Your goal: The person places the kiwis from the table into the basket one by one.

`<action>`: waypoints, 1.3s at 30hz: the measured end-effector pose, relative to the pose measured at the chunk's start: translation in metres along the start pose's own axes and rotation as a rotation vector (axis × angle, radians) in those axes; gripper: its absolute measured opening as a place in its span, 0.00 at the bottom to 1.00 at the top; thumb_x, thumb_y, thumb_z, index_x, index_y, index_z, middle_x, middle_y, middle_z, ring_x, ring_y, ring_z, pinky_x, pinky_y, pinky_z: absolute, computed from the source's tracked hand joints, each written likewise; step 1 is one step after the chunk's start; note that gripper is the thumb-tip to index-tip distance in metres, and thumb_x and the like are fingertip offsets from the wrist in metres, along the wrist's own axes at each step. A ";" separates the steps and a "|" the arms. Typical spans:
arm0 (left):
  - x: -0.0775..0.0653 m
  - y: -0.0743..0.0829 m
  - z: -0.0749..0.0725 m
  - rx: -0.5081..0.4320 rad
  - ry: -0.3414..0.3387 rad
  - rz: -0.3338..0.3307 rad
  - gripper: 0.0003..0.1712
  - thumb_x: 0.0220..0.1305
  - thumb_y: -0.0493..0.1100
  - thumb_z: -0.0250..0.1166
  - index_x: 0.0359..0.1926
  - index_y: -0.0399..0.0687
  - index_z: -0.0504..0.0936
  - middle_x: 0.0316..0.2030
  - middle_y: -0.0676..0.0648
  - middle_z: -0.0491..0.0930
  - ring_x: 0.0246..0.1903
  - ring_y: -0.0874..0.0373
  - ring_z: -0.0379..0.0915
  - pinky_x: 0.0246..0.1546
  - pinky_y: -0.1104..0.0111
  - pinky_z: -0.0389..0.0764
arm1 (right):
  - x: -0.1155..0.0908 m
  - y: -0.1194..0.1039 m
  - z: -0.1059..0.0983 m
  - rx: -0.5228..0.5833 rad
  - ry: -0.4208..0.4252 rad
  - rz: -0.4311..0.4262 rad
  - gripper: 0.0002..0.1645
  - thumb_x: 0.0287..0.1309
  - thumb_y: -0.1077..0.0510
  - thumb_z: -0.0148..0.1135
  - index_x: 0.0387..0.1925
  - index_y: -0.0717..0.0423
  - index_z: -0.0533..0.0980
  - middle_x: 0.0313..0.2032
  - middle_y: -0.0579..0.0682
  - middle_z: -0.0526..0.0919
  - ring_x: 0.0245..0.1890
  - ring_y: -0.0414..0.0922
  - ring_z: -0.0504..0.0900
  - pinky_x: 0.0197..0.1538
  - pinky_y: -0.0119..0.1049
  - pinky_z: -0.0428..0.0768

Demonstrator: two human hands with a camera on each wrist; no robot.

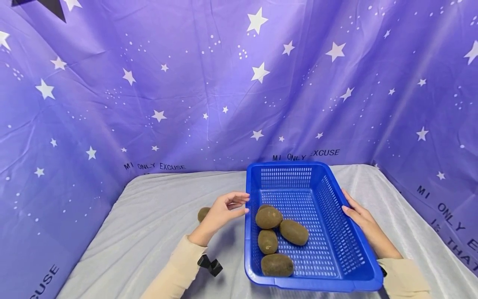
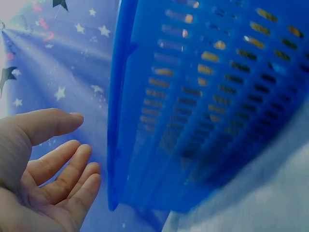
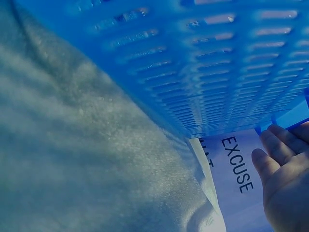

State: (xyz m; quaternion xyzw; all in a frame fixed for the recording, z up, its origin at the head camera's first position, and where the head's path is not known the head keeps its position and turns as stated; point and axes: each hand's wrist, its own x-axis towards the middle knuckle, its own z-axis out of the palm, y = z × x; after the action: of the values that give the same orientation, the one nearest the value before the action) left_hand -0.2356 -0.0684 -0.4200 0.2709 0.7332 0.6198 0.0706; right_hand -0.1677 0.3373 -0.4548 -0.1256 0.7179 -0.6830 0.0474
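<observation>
A blue plastic basket [image 1: 330, 245] with slotted walls holds several brown, fuzzy kiwis [image 1: 294, 232] along its left side. My left hand [image 1: 224, 211] is beside the left rim, its fingers loosely bent with nothing between them; the left wrist view has this hand [image 2: 53, 169] apart from the basket wall [image 2: 159, 96]. At the opposite rim, my right hand [image 1: 367, 226] touches the edge with its fingertips. Its fingers look fairly straight in the right wrist view, where the hand [image 3: 285, 169] reaches the rim from outside. Another kiwi [image 1: 203, 214] lies on the cloth, partly hidden behind my left hand.
A pale grey cloth [image 1: 149, 220] covers the table. Purple curtains [image 1: 209, 83] with white stars and printed lettering surround it at the back and both sides. The far end of the basket is close to the back curtain.
</observation>
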 end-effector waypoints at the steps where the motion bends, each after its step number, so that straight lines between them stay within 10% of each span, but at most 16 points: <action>1: -0.002 -0.002 -0.003 0.006 0.006 0.007 0.24 0.56 0.33 0.66 0.54 0.30 0.74 0.50 0.32 0.77 0.53 0.40 0.71 0.56 0.57 0.72 | 0.000 0.000 0.000 -0.005 0.001 -0.002 0.34 0.74 0.54 0.35 0.74 0.44 0.35 0.70 0.41 0.49 0.56 0.28 0.70 0.50 0.30 0.77; 12: -0.023 -0.011 -0.042 0.107 0.125 -0.034 0.23 0.54 0.29 0.67 0.53 0.32 0.77 0.47 0.36 0.80 0.47 0.56 0.76 0.56 0.49 0.70 | -0.001 -0.001 0.000 -0.003 -0.004 0.011 0.34 0.74 0.53 0.35 0.74 0.42 0.35 0.72 0.45 0.46 0.56 0.28 0.69 0.50 0.30 0.77; 17: -0.032 -0.006 -0.054 0.157 0.165 -0.042 0.23 0.54 0.28 0.66 0.52 0.30 0.75 0.47 0.34 0.79 0.49 0.46 0.74 0.58 0.47 0.67 | -0.002 -0.001 0.001 -0.012 0.000 0.013 0.34 0.74 0.53 0.35 0.74 0.41 0.36 0.72 0.44 0.48 0.55 0.29 0.70 0.49 0.31 0.77; 22: -0.035 -0.033 -0.069 0.232 0.193 -0.034 0.24 0.53 0.32 0.68 0.54 0.34 0.76 0.49 0.34 0.78 0.52 0.44 0.73 0.61 0.49 0.63 | -0.001 -0.001 0.001 -0.024 0.009 0.016 0.34 0.74 0.52 0.35 0.74 0.42 0.36 0.73 0.44 0.45 0.55 0.26 0.68 0.49 0.27 0.75; 39: -0.045 -0.061 -0.082 0.186 0.000 -0.221 0.34 0.51 0.32 0.70 0.60 0.31 0.69 0.53 0.34 0.74 0.45 0.53 0.72 0.46 0.70 0.73 | -0.002 -0.003 0.000 0.030 0.004 0.050 0.34 0.74 0.52 0.35 0.74 0.39 0.35 0.69 0.42 0.51 0.53 0.34 0.74 0.48 0.37 0.79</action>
State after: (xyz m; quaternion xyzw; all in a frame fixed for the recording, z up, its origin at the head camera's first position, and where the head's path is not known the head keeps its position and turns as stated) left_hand -0.2528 -0.1667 -0.4695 0.1938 0.8128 0.5376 0.1133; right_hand -0.1658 0.3375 -0.4524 -0.1055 0.7106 -0.6926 0.0650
